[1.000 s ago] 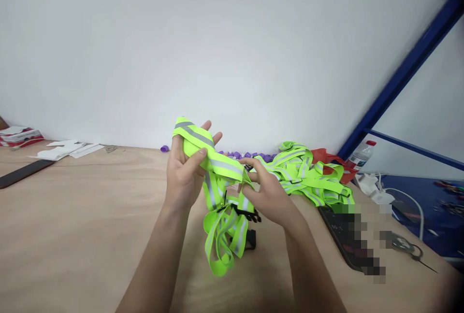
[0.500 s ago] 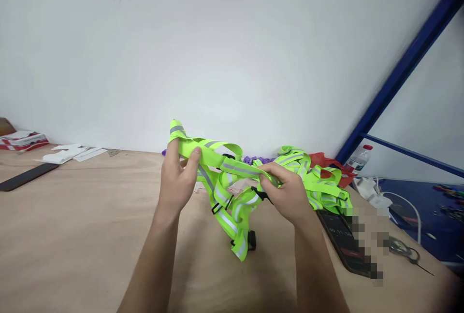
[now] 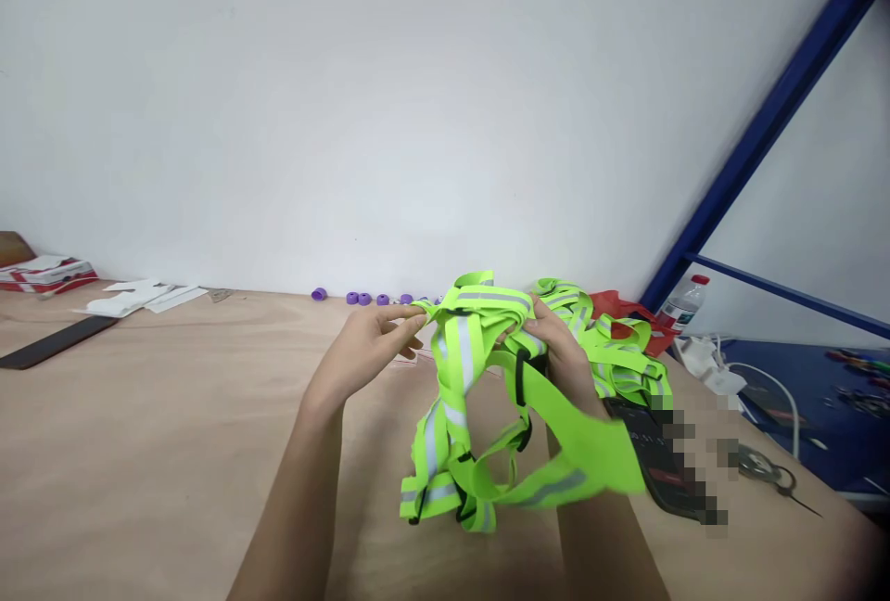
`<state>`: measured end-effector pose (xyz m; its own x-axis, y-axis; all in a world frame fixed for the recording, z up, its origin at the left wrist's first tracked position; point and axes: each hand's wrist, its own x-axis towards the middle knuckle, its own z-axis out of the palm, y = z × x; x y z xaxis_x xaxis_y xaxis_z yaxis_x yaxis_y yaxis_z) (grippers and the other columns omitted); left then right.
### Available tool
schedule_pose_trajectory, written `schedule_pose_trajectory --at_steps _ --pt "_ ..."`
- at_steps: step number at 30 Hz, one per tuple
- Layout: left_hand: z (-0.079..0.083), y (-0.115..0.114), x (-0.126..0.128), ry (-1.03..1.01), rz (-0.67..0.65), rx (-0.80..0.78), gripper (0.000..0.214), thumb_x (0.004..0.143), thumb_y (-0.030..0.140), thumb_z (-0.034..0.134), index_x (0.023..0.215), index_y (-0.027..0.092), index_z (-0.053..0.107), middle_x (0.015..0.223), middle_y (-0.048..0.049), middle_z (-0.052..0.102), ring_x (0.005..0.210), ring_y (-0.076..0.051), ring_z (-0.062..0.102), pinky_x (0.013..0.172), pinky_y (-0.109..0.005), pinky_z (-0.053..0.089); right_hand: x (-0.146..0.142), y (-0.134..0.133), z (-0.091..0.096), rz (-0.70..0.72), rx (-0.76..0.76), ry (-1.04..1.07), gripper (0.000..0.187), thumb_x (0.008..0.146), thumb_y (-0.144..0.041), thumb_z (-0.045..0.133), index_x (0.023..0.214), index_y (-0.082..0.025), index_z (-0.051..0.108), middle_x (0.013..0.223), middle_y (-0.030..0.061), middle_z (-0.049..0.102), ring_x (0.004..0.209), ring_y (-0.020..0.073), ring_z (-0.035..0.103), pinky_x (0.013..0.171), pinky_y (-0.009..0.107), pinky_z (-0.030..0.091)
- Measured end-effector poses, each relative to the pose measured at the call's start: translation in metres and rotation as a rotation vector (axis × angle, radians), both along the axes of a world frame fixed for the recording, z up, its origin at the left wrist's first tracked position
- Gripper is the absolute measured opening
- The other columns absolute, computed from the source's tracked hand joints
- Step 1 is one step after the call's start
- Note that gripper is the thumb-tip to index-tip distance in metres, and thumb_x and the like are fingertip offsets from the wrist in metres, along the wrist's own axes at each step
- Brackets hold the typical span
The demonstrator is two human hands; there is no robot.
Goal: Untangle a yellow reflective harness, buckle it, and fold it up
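Note:
A neon-green reflective strap vest [image 3: 463,369] with grey bands and black buckles hangs in a tangle between my two hands above the wooden table [image 3: 153,434]. My left hand [image 3: 368,346] pinches the strap's upper left end with fingertips pressed together. At the upper right, my right hand [image 3: 556,351] is closed around a bunch of straps. Loops of the vest dangle down to the table, and a wide band swings out to the right over my right forearm.
A pile of more green vests [image 3: 612,351] lies behind my right hand, with red fabric [image 3: 626,309] beyond it. A dark phone [image 3: 654,466] lies at the right. Purple caps [image 3: 362,298] line the wall. Papers [image 3: 139,297], a dark bar [image 3: 56,341], bottle [image 3: 685,301], cables and blue shelving sit around the edges.
Both hands shifted to the right and came closer together. The stretched strap went slack, and the vest now hangs lower in loops with one band flung to the right.

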<state>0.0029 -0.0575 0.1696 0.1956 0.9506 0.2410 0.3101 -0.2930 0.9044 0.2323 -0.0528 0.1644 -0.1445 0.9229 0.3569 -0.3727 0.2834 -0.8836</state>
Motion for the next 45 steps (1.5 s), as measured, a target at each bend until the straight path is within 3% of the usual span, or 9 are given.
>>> schedule_pose_trajectory --at_steps 7,11,13,16,22,27,34,40,45 --pt "0.01 -0.019 0.009 -0.013 0.001 0.227 0.04 0.094 0.049 0.058 0.069 0.019 0.069 0.069 -0.0047 0.07 0.069 -0.019 0.067 0.067 -0.03 0.054 -0.008 -0.008 0.001 -0.066 -0.012 0.06 0.029 0.087 -0.04 0.068 0.112 -0.029 0.06 0.12 0.0083 0.074 0.115 0.0297 0.069 0.091 0.05 0.06" --pt "0.005 -0.022 0.015 0.148 -0.255 0.035 0.031 0.089 0.048 0.065 0.103 0.022 0.075 0.097 -0.007 0.076 0.091 -0.025 0.071 0.077 -0.033 0.056 -0.013 -0.013 -0.001 -0.125 0.098 0.073 0.037 0.093 -0.044 0.062 0.127 -0.03 0.061 0.147 0.0077 0.059 0.136 0.0314 0.055 0.106 0.052 0.052" --pt "-0.003 -0.015 0.017 0.258 -0.284 -0.04 0.051 0.082 0.051 0.072 0.126 0.026 0.068 0.117 -0.0092 0.074 0.104 -0.03 0.07 0.083 -0.037 0.055 -0.016 -0.015 -0.001 -0.115 0.127 0.06 0.043 0.093 -0.046 0.061 0.135 -0.033 0.059 0.154 0.0047 0.052 0.141 0.0318 0.05 0.109 0.053 0.05" --pt "-0.018 -0.001 0.022 0.339 -0.242 -0.048 0.07 0.079 0.053 0.073 0.142 0.029 0.055 0.128 -0.0109 0.07 0.112 -0.034 0.067 0.087 -0.042 0.054 -0.018 -0.018 -0.001 -0.045 0.138 0.065 0.057 0.091 -0.046 0.063 0.146 -0.04 0.049 0.157 0.0025 0.047 0.141 0.033 0.049 0.106 0.054 0.053" --pt "-0.026 0.011 0.039 0.194 -0.138 0.109 0.051 0.082 0.041 0.066 0.13 0.023 0.061 0.112 -0.0103 0.074 0.098 -0.031 0.069 0.077 -0.036 0.052 -0.011 -0.014 -0.005 0.094 0.134 -0.025 0.077 0.082 -0.046 0.074 0.149 -0.054 0.037 0.163 -0.0045 0.036 0.128 0.0349 0.061 0.082 0.05 0.064" --pt "-0.011 0.002 0.034 0.171 -0.109 0.152 0.023 0.084 0.038 0.06 0.095 0.021 0.071 0.093 -0.0048 0.075 0.086 -0.027 0.068 0.07 -0.032 0.05 0.0 -0.018 -0.003 0.008 0.152 -0.061 0.081 0.082 -0.045 0.076 0.152 -0.05 0.036 0.155 0.0024 0.05 0.111 0.0341 0.071 0.067 0.042 0.065" --pt "0.006 -0.011 -0.012 -0.299 -0.191 -0.009 0.033 0.079 0.041 0.075 0.103 0.019 0.067 0.081 -0.002 0.068 0.067 -0.016 0.064 0.061 -0.025 0.05 0.018 -0.037 0.012 -0.204 0.241 0.025 0.07 0.083 -0.036 0.076 0.145 -0.047 0.046 0.141 0.0008 0.063 0.102 0.0273 0.075 0.076 0.043 0.065" --pt "0.022 -0.02 -0.023 -1.0 -0.072 0.081 0.029 0.072 0.031 0.082 0.082 0.02 0.058 0.055 0.0086 0.043 0.041 -0.004 0.034 0.036 -0.014 0.029 0.027 -0.053 0.014 -0.419 0.52 -0.707 0.037 0.09 -0.021 0.056 0.121 -0.032 0.073 0.095 0.0039 0.079 0.084 0.0231 0.074 0.075 0.037 0.06" --pt "0.024 -0.018 -0.019 -1.025 0.033 0.147 0.03 0.073 0.033 0.083 0.089 0.02 0.061 0.065 0.0051 0.06 0.048 -0.005 0.048 0.04 -0.014 0.038 0.033 -0.051 0.003 -0.39 0.567 -1.153 0.039 0.086 -0.021 0.053 0.114 -0.034 0.077 0.104 0.0026 0.08 0.086 0.0268 0.074 0.064 0.035 0.056"
